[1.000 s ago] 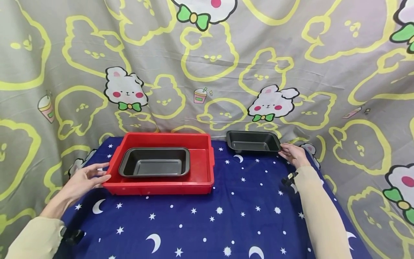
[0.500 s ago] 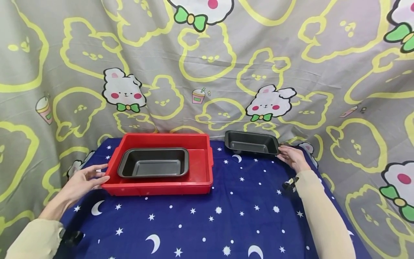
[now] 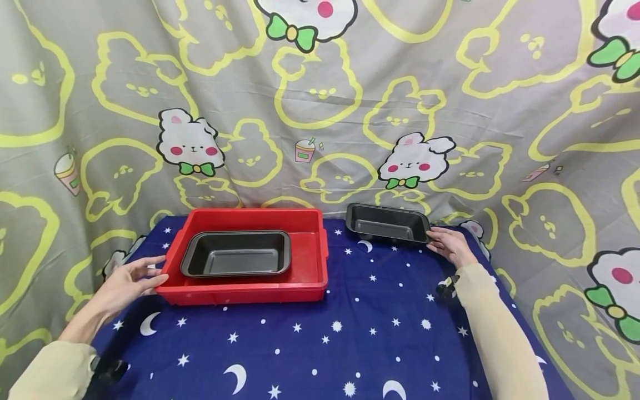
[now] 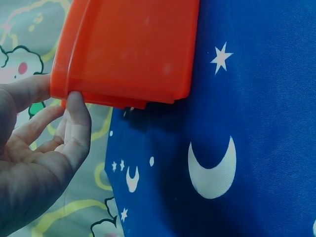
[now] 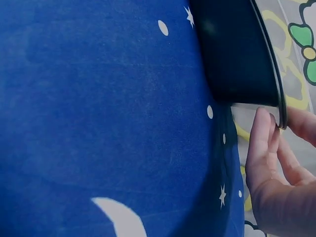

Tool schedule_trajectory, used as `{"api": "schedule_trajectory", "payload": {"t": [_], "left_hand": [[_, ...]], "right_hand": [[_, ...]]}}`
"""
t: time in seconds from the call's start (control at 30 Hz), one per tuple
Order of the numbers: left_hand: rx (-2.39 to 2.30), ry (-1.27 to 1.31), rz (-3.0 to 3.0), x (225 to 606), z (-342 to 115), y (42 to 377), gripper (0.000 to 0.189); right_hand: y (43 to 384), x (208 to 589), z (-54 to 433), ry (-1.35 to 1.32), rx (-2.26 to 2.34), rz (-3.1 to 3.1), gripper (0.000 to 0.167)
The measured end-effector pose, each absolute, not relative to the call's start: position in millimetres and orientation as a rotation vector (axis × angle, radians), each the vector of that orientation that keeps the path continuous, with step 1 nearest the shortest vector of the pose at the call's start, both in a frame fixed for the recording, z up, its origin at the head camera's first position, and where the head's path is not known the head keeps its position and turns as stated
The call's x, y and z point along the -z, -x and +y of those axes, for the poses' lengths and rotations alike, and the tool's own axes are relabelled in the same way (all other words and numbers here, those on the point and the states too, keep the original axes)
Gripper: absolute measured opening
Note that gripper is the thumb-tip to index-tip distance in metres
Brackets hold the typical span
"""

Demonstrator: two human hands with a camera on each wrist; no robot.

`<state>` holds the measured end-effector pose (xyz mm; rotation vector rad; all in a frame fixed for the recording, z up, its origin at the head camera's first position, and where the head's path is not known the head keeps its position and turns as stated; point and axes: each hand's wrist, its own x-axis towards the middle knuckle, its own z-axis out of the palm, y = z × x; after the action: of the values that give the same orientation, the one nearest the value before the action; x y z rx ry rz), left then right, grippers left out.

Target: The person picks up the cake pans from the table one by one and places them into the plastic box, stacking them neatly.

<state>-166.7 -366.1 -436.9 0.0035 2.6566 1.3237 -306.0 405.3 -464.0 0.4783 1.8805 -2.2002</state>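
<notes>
A red plastic tray (image 3: 311, 255) sits at the back left of the table, with a dark loaf pan (image 3: 245, 262) inside it. My left hand (image 3: 122, 286) pinches the tray's left rim near its front corner; in the left wrist view, fingers (image 4: 78, 118) lie against the rim. A second dark loaf pan (image 3: 385, 229) stands at the back right, turned slightly askew. Its right end is pinched by my right hand (image 3: 451, 244). Up close in the right wrist view, the thumb and fingertips (image 5: 260, 118) meet at that pan's rim.
A dark blue tablecloth (image 3: 300, 355) with white moons and stars covers the table. Behind it and at both sides hangs a grey curtain (image 3: 340, 66) printed with rabbits. A gap of tablecloth separates the tray from the right loaf pan.
The right end of the right loaf pan has come slightly toward me with my right hand, so the pan sits more askew. My left hand stays at the tray's rim. The head view shifted a little.
</notes>
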Motion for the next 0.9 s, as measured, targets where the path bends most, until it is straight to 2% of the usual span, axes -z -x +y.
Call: {"api": "schedule_trajectory", "payload": {"t": [0.13, 0.37, 0.63, 0.73, 0.9], "left_hand": [[-1.313, 0.002, 2.659, 438, -365, 167, 0.071], [-1.314, -0.001, 2.667, 437, -365, 167, 0.073], [-1.316, -0.009, 2.669, 438, -367, 165, 0.072], [-1.311, -0.014, 2.674, 439, -367, 165, 0.072], [-1.317, -0.023, 2.67, 439, -368, 168, 0.071]], "right_hand": [[312, 465, 405, -0.5, 2.183, 1.881, 0.053], [316, 468, 408, -0.484, 2.103, 1.935, 0.073], [313, 471, 411, -0.372, 2.042, 1.943, 0.078], [309, 472, 411, -0.357, 2.079, 1.895, 0.072], [300, 471, 408, -0.367, 2.154, 1.806, 0.051]]}}
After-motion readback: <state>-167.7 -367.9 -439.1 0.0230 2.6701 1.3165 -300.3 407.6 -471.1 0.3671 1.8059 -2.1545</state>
